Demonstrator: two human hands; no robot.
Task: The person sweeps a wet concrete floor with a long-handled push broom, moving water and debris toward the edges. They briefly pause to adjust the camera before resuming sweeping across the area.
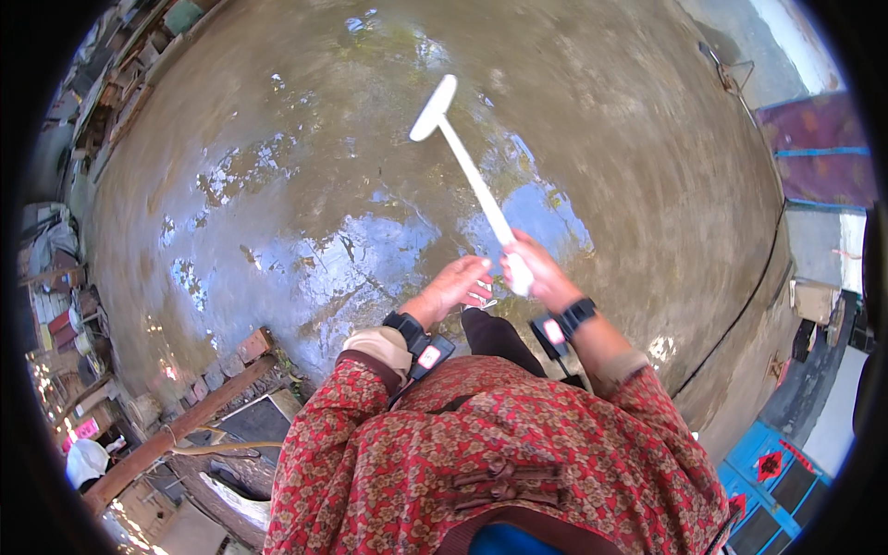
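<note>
A white T-shaped tool (477, 182), perhaps a squeegee or brush, is gripped near its handle end by my right hand (544, 267). Its shaft slants away from me up and to the left, and the crosswise head lies at the far end. To the left of the handle, my left hand (458, 284) is raised with fingers loosely apart and nothing in it. Below both hands the concrete ground (645, 159) is wet, with puddles (374, 243) mirroring sky and foliage. Whether the tool's head touches the ground I cannot tell.
On the left, bricks (255, 345) and a long wooden beam (187, 427) edge a cluttered strip. A dark cable (742, 312) runs along the ground at right. Beyond it stand a cardboard box (813, 302) and a blue door (766, 479). Stacked odds and ends line the upper left.
</note>
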